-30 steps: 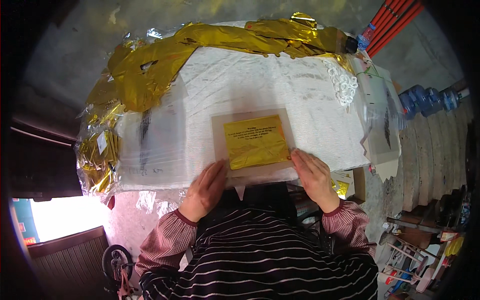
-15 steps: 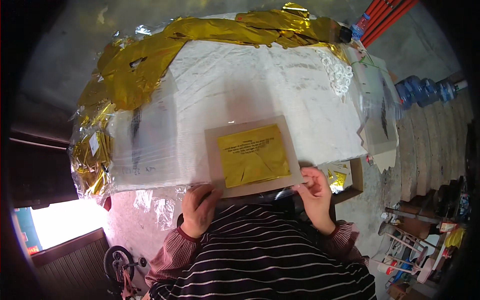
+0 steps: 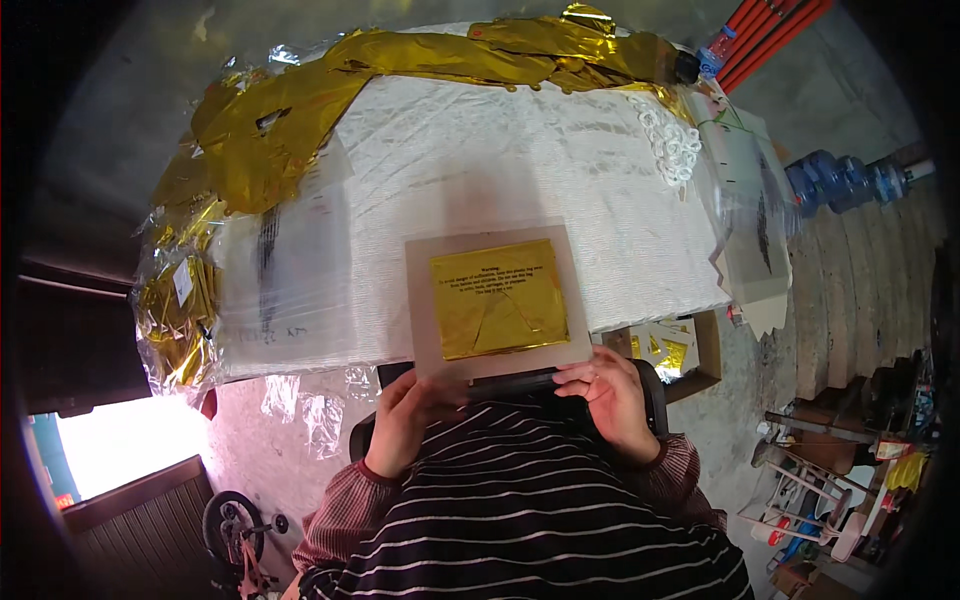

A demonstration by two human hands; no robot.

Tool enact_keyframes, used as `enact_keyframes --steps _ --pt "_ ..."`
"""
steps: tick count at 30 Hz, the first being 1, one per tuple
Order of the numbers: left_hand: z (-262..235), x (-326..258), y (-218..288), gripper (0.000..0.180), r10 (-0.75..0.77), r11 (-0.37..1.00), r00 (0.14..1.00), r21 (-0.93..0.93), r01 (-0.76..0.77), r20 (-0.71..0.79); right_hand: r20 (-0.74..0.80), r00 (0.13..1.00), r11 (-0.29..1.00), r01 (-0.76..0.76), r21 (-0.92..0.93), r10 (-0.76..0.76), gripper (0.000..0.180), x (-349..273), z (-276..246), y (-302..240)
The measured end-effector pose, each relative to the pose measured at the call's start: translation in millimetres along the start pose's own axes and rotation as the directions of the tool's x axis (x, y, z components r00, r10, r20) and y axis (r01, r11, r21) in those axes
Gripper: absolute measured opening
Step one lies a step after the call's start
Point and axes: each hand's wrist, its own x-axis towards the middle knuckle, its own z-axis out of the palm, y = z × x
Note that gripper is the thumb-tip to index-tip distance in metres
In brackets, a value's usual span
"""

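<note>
**Card held by its near edge, pointing away from both hands**

The person grips a pale grey card (image 3: 497, 300) with a square gold foil sheet (image 3: 499, 298) lying flat on its face. The card sits at the near edge of the white-covered table (image 3: 520, 160), its lower edge overhanging toward the person's chest.

The left hand (image 3: 405, 420) and the right hand (image 3: 605, 395) both clasp that lower edge, one near each bottom corner. The fingers of each hand curl in and pinch the card's rim; the thumbs' exact placement is hidden under the card and the knuckles.

From the grip, the whole card extends up and away, toward the far side of the table, so its slightly longer axis runs straight out from the person. It lies almost centred between the hands, with neither clearly nearer.

Crumpled gold foil (image 3: 300, 120) is heaped along the table's far and left edges, well apart from the card.
</note>
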Motion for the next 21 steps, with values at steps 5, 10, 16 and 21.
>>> enact_keyframes --steps 5,10,16,21 --pt "4.7 8.6 2.5 0.023 -0.047 0.998 0.997 0.026 0.049 -0.065 0.016 0.989 0.988 -0.144 -0.053 0.145 0.023 6.5 -4.0 -2.2" --pt "12.6 6.7 10.7 0.022 -0.119 0.993 0.989 -0.015 0.118 -0.093 -0.029 0.972 0.972 -0.235 0.000 0.235 0.013 7.9 -4.3 -2.5" --pt "16.7 4.2 2.4 0.022 -0.055 0.998 0.985 0.033 0.061 -0.162 -0.127 0.985 0.986 -0.134 -0.104 0.121 0.016 4.5 8.6 6.6" --pt "11.8 6.7 -5.7 0.030 -0.002 0.994 0.992 0.108 0.016 -0.124 -0.171 0.985 0.996 -0.048 -0.069 0.036 0.018 8.6 12.9 16.1"
